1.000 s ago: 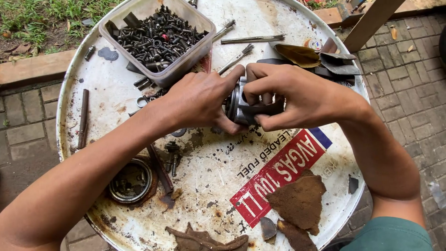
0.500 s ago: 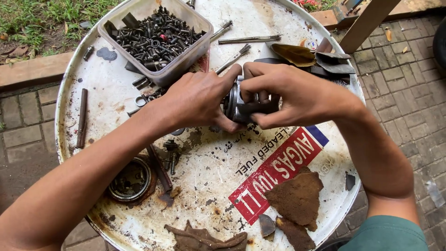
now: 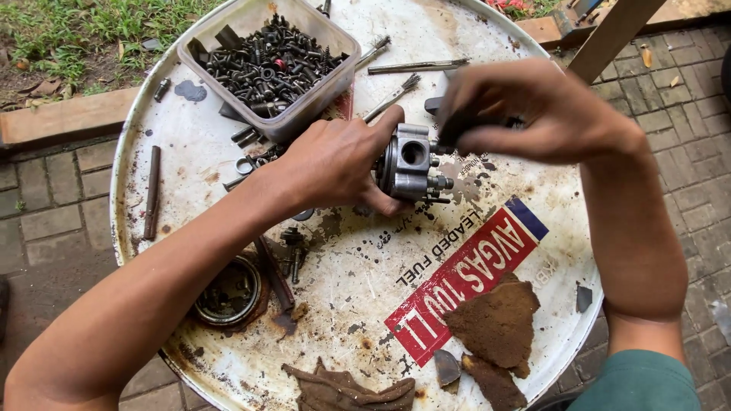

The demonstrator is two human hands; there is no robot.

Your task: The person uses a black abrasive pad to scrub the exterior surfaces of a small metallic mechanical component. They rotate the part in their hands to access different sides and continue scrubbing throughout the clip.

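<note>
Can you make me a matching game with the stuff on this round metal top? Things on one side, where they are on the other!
Things:
1. metal part
2. plastic tub
3. brown rag
4. rusty rod

Places:
A. near edge of the drum top
B. far left, full of bolts
C. left edge, lying alone
D. held in the left hand

Pairs: 1-D, 2-B, 3-A, 4-C

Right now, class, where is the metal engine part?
In the head view, the metal engine part sits mid-frame above the drum top, gripped by the left hand, below the bolt tub.
</note>
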